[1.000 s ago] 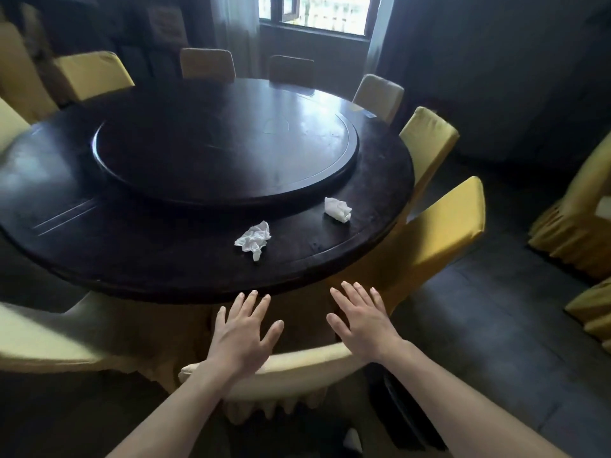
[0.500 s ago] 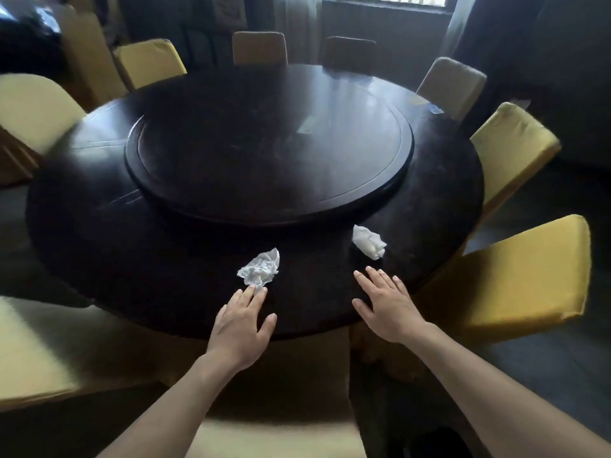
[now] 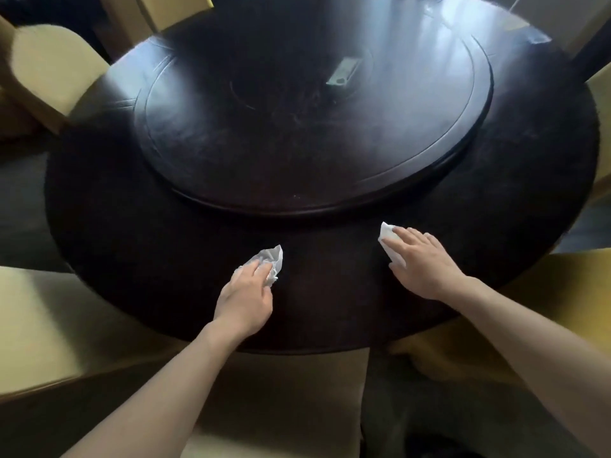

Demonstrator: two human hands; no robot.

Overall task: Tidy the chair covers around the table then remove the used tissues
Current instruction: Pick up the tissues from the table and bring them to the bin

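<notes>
Two crumpled white tissues lie on the near part of the dark round table. My left hand rests on the left tissue, fingers curled onto its near side. My right hand lies flat over the right tissue, whose far end sticks out past my fingertips. Both tissues still touch the tabletop. Yellow chair covers ring the table: one at the left, one at the near left, one at the near right.
A large raised turntable fills the table's middle, with a small flat label on it. A chair seat sits directly below me between my forearms. More chairs stand at the far edge.
I have leaned in over the table. Both hands moved forward from the table's edge onto the tissues, the left fingers curling on the left one, the right covering the other.
</notes>
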